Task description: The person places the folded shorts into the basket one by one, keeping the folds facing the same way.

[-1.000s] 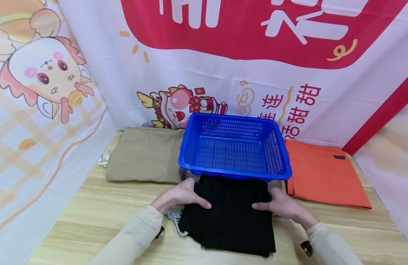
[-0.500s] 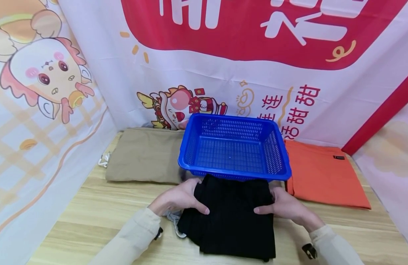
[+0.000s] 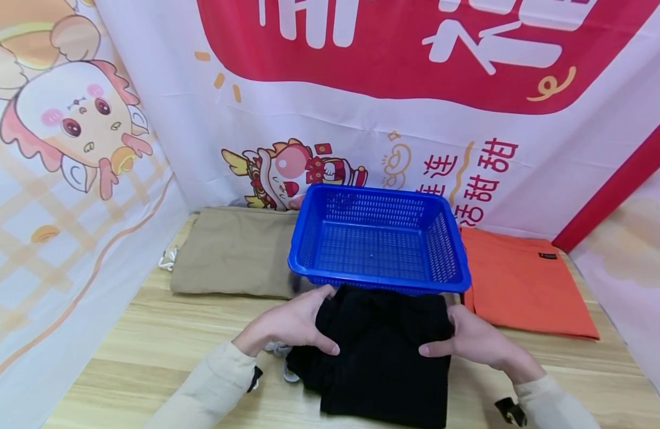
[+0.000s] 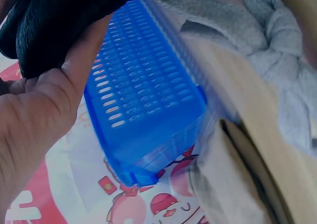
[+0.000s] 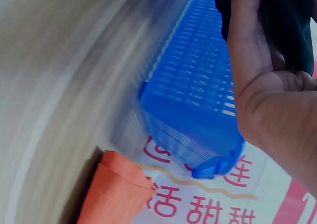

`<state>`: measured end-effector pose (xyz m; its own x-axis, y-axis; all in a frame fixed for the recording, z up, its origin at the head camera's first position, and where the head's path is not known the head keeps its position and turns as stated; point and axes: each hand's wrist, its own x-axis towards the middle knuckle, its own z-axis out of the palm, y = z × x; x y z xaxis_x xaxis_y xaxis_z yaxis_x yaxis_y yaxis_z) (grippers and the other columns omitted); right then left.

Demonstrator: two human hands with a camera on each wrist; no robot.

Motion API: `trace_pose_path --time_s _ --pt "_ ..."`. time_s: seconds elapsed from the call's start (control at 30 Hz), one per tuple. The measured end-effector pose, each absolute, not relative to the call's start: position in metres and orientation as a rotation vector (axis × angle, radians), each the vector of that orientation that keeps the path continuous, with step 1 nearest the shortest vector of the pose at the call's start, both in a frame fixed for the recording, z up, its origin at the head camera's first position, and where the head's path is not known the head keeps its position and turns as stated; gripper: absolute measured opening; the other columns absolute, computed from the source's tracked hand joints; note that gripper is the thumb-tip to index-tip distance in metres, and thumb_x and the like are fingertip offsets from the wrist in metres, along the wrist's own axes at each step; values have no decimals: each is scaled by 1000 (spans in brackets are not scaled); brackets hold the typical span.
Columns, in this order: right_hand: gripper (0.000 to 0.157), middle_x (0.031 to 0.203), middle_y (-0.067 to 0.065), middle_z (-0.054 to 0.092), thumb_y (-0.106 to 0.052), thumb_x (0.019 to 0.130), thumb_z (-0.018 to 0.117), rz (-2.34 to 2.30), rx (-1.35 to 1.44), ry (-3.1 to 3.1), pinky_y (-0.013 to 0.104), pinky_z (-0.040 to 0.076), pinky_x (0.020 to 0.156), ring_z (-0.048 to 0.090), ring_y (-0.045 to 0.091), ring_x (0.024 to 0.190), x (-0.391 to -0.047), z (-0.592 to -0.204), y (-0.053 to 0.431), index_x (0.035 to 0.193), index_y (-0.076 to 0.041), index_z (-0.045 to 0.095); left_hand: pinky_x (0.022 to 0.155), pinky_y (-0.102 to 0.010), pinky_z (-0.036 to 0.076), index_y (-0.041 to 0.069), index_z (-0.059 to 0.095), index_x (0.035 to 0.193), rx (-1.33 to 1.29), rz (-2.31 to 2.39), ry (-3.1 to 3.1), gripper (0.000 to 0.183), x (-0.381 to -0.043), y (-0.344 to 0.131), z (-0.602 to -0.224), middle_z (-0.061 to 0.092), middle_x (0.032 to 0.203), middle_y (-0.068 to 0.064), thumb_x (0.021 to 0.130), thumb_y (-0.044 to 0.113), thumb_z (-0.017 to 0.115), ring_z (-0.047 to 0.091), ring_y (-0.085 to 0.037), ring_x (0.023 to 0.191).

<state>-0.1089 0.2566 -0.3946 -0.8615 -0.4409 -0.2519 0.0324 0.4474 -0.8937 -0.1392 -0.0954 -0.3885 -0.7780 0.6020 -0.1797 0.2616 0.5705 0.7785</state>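
Note:
My left hand (image 3: 295, 325) and right hand (image 3: 472, 339) grip a folded black garment (image 3: 389, 363) by its two sides. Both thumbs lie on its upper face, while the fingers are hidden behind and under it. From its left side hangs a grey drawstring (image 4: 282, 50), knotted in the left wrist view. The garment's far edge overlaps the near rim of a blue plastic basket (image 3: 380, 283) in the head view. In the right wrist view, dark cloth (image 5: 290, 26) sits against the palm of the right hand, and the basket's perforated side shows beyond.
Left of the basket lies a folded khaki garment (image 3: 233, 253) with a white cord (image 3: 168, 259) at its end. To the right is a folded orange garment (image 3: 528, 286) bearing a small black label. A printed cloth backdrop (image 3: 394, 113) rises behind the wood-grain table (image 3: 115, 357).
Both hands have shifted slightly toward me with the black garment, and the right hand has also moved a little rightward. The garment's near edge sits lower in the head view. The basket stays put.

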Motion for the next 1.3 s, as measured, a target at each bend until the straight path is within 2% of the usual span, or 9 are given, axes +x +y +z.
trace_pose_path --time_s 0.1,0.17,0.23,0.33,0.57,0.9,0.93,1.13,1.3 --pt "71 168 12 15 -20 85 84 -1382 -393 2220 64 29 113 19 37 147 -107 -387 259 147 -5 50 108 -49 41 1 47 136 755 1063 2384 87 -139 -98 -383 57 132 -13 68 30 94 51 -29 126" --pt "64 152 14 48 -21 87 83 -1356 -418 2220 53 44 106 45 34 131 -106 -382 259 141 -4 55 106 -49 42 4 49 133 787 1071 2384 83 -139 -99 -380 58 129 -11 69 31 94 52 -27 123" --pt "63 132 10 65 -22 87 83 -1324 -418 2246 47 50 100 58 30 115 -106 -376 259 140 -4 54 106 -48 42 5 49 131 815 1087 2380 80 -139 -101 -377 59 126 -10 70 32 93 53 -26 121" --pt "67 128 7 67 -24 86 83 -1301 -400 2279 50 50 99 60 28 113 -104 -368 260 142 -5 52 107 -49 41 5 48 132 830 1116 2372 80 -139 -103 -372 58 128 -10 71 33 92 52 -26 123" --pt "55 120 10 72 -19 91 78 -1379 -387 2248 30 55 88 70 23 105 -99 -350 264 138 0 56 116 -54 31 3 42 142 787 1208 2343 89 -140 -110 -359 48 144 -15 75 34 90 42 -29 137" --pt "62 138 8 62 -39 98 68 -1455 -149 2336 58 43 106 57 28 126 -100 -335 263 149 -10 47 119 -62 16 6 29 152 444 1584 2119 97 -146 -114 -357 15 164 -16 78 23 89 14 -36 150" --pt "62 139 8 61 -39 99 66 -1469 -160 2336 58 43 106 56 28 127 -100 -334 262 150 -10 45 119 -62 16 6 29 153 422 1619 2102 97 -146 -113 -357 15 164 -16 79 22 89 15 -36 149" --pt "60 145 12 56 -30 105 58 -1696 -208 2225 45 52 100 61 25 122 -101 -334 258 154 -5 34 114 -52 36 4 32 149 410 1912 1827 85 -148 -108 -354 51 142 -20 83 9 84 50 -36 128" --pt "56 131 8 65 -26 107 54 -1941 -99 2006 40 57 91 69 24 109 -106 -332 255 152 0 31 114 -47 36 8 34 151 345 2029 1738 81 -151 -104 -352 54 143 -13 85 9 81 53 -28 127"
